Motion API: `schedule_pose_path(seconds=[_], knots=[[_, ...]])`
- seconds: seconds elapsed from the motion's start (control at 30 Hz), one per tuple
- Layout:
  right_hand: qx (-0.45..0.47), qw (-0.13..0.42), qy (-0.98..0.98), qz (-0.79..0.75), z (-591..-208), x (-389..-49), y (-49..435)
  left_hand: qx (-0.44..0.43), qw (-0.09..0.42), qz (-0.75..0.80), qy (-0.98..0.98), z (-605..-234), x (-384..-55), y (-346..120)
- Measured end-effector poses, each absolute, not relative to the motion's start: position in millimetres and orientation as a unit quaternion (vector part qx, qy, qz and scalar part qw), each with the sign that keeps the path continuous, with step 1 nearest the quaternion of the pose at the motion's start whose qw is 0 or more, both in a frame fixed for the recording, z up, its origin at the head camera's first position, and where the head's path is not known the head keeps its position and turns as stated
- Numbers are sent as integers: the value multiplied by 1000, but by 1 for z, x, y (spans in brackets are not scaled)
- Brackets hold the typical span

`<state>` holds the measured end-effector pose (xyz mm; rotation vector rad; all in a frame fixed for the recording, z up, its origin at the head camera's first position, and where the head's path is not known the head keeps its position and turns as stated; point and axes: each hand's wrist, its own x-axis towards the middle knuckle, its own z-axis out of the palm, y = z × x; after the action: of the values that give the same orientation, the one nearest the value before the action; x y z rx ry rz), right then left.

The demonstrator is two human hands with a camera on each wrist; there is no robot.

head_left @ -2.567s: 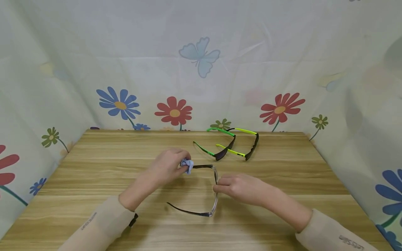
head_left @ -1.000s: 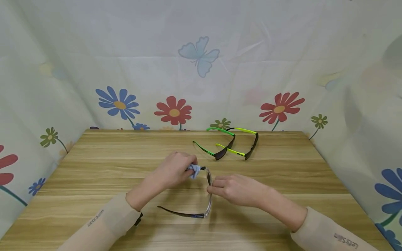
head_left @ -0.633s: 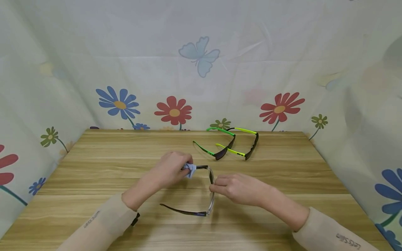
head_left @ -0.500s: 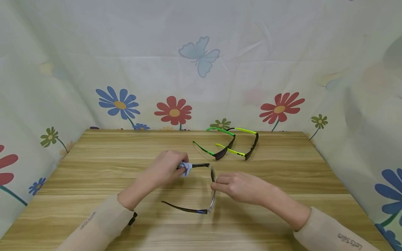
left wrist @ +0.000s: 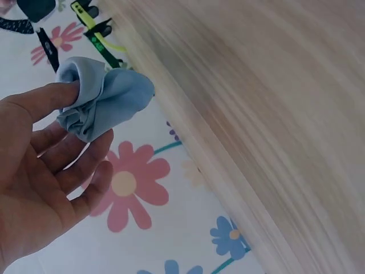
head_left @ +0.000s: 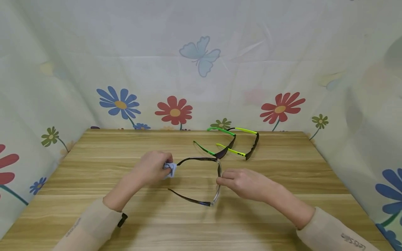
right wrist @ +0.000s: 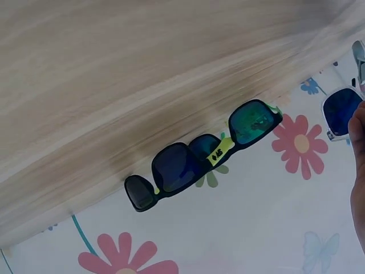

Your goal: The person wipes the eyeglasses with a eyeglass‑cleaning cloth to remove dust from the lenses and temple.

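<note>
Clear-framed sunglasses [head_left: 197,159] with black temples spread apart are held over the table in the head view. My right hand [head_left: 243,183] pinches them at the middle of the front frame; a dark blue lens [right wrist: 341,111] shows beside the fingers in the right wrist view. In my left hand [head_left: 154,167] is a crumpled light blue cloth [left wrist: 105,97], pinched between thumb and fingers. The cloth sits just off the tip of the far temple, with a small gap seen in the head view.
Behind the hands, green-templed sunglasses [head_left: 222,152] and yellow-templed sunglasses [head_left: 252,150] stand overlapping on the wooden table [head_left: 103,153], temples unfolded. A flowered curtain [head_left: 238,83] hangs around the table's back and sides.
The left hand with the cloth has slid left along the far temple and off its tip, baring the whole temple. The right hand and held sunglasses have shifted slightly right and away.
</note>
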<state>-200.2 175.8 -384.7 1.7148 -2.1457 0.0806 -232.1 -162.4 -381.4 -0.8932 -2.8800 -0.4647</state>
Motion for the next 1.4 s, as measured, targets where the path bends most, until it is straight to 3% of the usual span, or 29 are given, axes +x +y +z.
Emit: schedule_pose_path(seconds=[0.37,1.1,1.4], knots=[[604,187,-774,32,-388,-208,177,-267,28,-157,-950,-376,-234,-173],[590,191,-784,19,-397,-247,139,-264,56,-174,-947,-371,-227,-169],[551,142,-822,33,-399,-266,124,-272,66,-174,-944,-369,-228,-168]])
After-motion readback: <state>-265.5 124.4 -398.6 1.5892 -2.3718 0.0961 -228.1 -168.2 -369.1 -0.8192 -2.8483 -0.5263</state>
